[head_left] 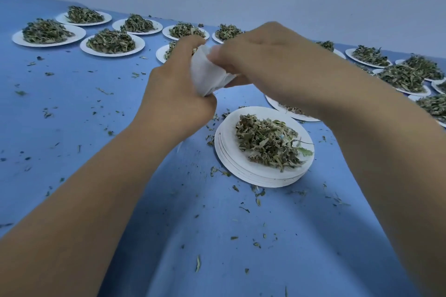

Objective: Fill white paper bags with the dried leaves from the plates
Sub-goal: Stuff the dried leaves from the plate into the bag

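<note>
Bag contents not visible: the white paper bag (207,75) is crumpled between both hands, mouth hidden behind my fingers. A plate (289,111) behind my right forearm is mostly covered, and the plates at far right are cut by the frame edge.

My left hand (176,94) is raised above the blue table (96,108), fingers curled round the bag's lower part. My right hand (268,55) meets it from the right, knuckles up, gripping the bag's upper part, fingertips largely hidden.

The nearest dried leaves (268,144) lie on a stack of plates (241,171) below my hands.
</note>
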{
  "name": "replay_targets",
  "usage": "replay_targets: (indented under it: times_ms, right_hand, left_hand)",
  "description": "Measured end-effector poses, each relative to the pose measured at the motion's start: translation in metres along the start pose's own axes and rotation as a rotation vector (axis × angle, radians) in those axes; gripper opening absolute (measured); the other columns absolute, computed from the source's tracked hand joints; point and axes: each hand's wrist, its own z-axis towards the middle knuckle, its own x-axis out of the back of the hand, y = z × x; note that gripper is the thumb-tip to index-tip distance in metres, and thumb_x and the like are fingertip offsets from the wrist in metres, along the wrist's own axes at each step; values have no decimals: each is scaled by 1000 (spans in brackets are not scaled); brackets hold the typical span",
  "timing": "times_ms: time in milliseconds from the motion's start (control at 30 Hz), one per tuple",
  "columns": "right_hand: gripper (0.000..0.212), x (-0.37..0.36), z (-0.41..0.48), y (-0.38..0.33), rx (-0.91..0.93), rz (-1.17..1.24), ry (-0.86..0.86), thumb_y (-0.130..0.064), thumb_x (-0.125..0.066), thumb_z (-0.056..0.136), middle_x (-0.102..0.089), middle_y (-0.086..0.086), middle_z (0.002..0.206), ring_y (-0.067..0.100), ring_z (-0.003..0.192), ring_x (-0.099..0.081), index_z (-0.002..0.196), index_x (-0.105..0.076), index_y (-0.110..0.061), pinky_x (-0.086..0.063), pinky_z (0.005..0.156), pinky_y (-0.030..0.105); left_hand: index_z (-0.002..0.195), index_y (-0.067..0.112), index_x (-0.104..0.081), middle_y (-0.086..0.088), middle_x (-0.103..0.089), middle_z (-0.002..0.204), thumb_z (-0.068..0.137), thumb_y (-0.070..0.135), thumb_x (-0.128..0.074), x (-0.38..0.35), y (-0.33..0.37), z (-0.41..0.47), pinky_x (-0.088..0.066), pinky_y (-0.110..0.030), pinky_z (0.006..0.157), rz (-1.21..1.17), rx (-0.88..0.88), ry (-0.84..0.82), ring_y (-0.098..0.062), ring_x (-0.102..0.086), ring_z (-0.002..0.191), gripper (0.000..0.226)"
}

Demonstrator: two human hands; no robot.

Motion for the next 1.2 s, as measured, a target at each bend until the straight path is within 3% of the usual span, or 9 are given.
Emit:
replay_targets:
  times_ms: [67,167,267,400,533,667,800,933,1200]
  right_hand:
    - [29,7,-13,8,72,-11,104,-37,-59,96,-76,8,105,21,99,-73,101,-79,-15,-60,76,33]
    - [16,14,-31,32,37,-24,254,-25,-64,97,-76,-18,86,-1,81,-71,103,-78,-21,-55,71,17]
    - [31,13,-52,66,-16,-381,46,-51,-65,94,-63,-32,110,-16,103,-54,122,-65,-39,-38,81,3]
    - [68,-8,-61,94,36,-587,-198,-71,-47,94,-42,-14,146,5,136,-36,150,-38,-33,-32,112,29]
    - [47,-20,-59,106,117,-574,-93,-52,-53,99,-55,-8,128,14,119,-47,139,-52,-28,-40,103,37]
    - [26,-22,-57,109,121,-457,2,-31,-66,97,-62,-13,111,4,105,-55,123,-66,-26,-43,94,24]
    - [17,-6,-55,99,65,-389,141,-30,-69,95,-70,-12,100,5,91,-62,112,-72,-28,-49,83,24]
    - [9,4,-55,83,47,-170,198,-35,-70,95,-69,-16,81,3,64,-61,102,-72,-39,-47,53,16]
    - [19,-8,-45,74,-8,-108,196,-25,-80,87,-67,-16,81,3,57,-58,95,-64,-32,-42,49,13]
  left_hand:
    - [130,47,-40,15,-57,100,76,22,-66,0,0,0,-41,-21,56,57,-32,-13,-2,-55,81,65]
    - [134,44,-40,12,-54,101,79,26,-71,2,3,-1,-44,-30,70,170,-138,-38,-17,-52,86,65]
    - [136,47,-36,9,-50,96,76,21,-70,8,3,-1,-43,-33,69,302,-217,-103,-24,-49,82,73]
    - [129,52,-35,12,-51,87,75,22,-70,2,-1,-3,-40,-26,57,344,-184,-338,-15,-52,75,71]
    - [135,46,-43,6,-60,115,80,25,-67,-9,-8,-7,-48,-34,78,322,-127,-455,-22,-56,102,63]
    - [123,43,-51,9,-63,107,80,26,-64,-10,-10,-7,-52,-39,78,329,-125,-453,-20,-57,96,48]
    - [119,42,-48,10,-59,101,77,25,-66,-4,-7,-3,-48,-38,72,455,-165,-360,-25,-53,89,48]
    - [118,36,-48,12,-50,94,76,27,-67,-3,1,-3,-40,-35,67,535,-232,-329,-23,-47,82,47]
    - [107,28,-49,7,-54,86,72,22,-65,-14,14,-12,-46,-39,62,499,-312,-362,-23,-53,77,39]
